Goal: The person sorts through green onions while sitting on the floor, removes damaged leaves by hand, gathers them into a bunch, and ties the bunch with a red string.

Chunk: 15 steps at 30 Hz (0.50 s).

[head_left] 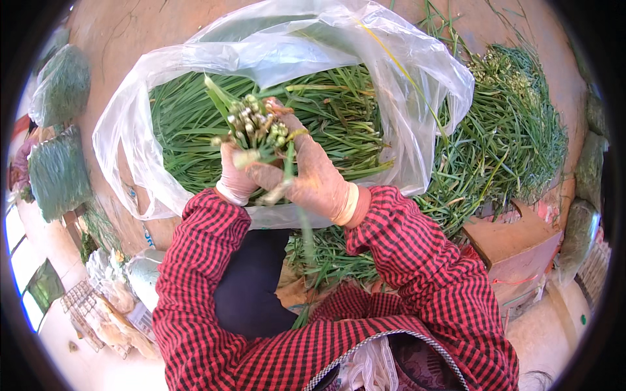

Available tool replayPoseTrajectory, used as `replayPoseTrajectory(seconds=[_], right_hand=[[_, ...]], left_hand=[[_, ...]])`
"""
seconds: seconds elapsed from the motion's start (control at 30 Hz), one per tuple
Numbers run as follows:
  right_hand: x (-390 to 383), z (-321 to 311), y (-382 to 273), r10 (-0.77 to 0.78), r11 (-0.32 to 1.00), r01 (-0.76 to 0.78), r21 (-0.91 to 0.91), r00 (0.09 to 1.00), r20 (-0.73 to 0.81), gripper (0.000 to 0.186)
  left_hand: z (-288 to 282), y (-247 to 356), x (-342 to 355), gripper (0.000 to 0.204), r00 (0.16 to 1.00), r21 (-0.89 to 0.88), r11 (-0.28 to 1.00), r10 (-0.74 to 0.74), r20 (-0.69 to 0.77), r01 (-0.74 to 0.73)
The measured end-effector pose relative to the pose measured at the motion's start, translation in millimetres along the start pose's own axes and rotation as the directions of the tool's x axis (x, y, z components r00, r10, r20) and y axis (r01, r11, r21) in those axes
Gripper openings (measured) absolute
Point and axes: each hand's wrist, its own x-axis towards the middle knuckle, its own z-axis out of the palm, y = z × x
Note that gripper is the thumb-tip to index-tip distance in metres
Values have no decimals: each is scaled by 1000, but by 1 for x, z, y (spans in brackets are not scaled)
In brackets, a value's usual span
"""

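Left hand (237, 176): clamped on the bunch's left side, so far as I can see; its fingertips are mostly hidden from me.
Right hand (312, 174): thumb and fingers clamped round the bunch's right side.
Bunch (253, 125): green stalks, between both sets of fingers, pale ends facing my camera.
Greens (342, 127): beneath the fingers, lying in the bag.
Bag (411, 75): clear plastic, open, its rim surrounding the fingers.
Pile (502, 130): loose greens, well right of the fingers.
Box (512, 238): brown, beyond the fingers, lower right.
Packs (60, 171): bagged greens, far left of the fingers.
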Motion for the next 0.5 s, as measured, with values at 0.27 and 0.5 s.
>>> replayPoseTrajectory(seconds=[0.27,0.5], right_hand=[[-41,-54,88,243,950,-178,256,936,-255,78],[-92,-51,-35,167,955,-246,-167,908,-385,94]], left_hand=[[40,60,-41,47,750,954,198,660,41,-226],[193,134,-192,52,226,725,-141,895,384,-674]])
